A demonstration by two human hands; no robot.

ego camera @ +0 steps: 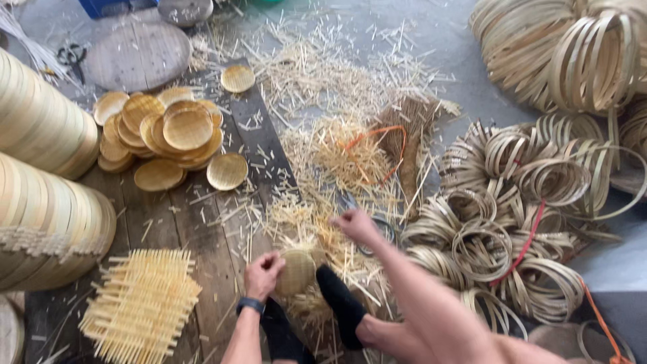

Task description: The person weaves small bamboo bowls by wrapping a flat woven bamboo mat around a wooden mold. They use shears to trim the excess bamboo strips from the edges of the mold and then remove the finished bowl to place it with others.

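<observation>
two hands [264, 271], one pair of scissors [70, 54], two stacks of bamboo rounds [40, 121], one square woven mat [143, 307].

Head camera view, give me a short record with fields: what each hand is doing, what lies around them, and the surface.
left hand: left hand grips the edge of a small woven bamboo disc
right hand: right hand reaches to scissors lying on the scraps; grip unclear
feet: dark socks beside the disc
left side: pile of finished discs, square woven mat, stacked bamboo rounds
right side: bamboo strip rings
surface: wooden boards strewn with bamboo trimmings
</observation>
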